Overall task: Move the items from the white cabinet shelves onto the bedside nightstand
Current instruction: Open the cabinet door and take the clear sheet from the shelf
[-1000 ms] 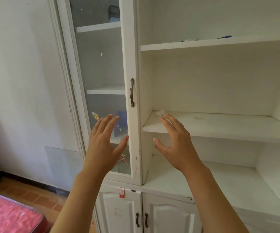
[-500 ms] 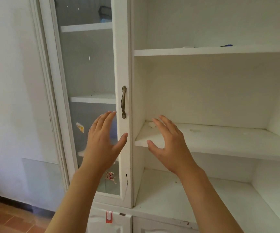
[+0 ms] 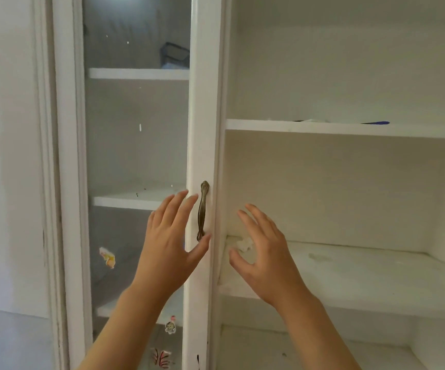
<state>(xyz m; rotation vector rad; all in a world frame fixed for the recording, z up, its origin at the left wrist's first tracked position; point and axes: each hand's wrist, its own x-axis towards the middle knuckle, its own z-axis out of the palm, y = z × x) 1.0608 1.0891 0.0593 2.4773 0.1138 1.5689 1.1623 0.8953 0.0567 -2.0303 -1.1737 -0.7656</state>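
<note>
A white cabinet (image 3: 349, 182) with open shelves fills the view. My left hand (image 3: 170, 241) is raised with straight fingers in front of the glass door, its thumb near the bronze door handle (image 3: 202, 210). My right hand (image 3: 264, 252) is spread, holding nothing, over the left end of the middle shelf (image 3: 349, 279). A small crumpled white scrap (image 3: 243, 244) lies there between its thumb and fingers. A blue flat object (image 3: 376, 123) and something white show at the edge of the upper shelf (image 3: 323, 128). A dark basket-like item (image 3: 174, 56) stands behind the glass, high up.
The glass door (image 3: 136, 145) on the left is closed and carries several stickers (image 3: 107, 257) low down. A bare white wall (image 3: 5, 156) runs to the left of the cabinet. The lowest open shelf (image 3: 309, 348) lies under my right forearm.
The view has tilted upward and closer to the cabinet; floor and lower doors have left the frame. Both hands have risen toward the middle shelf, the left thumb now near the door handle.
</note>
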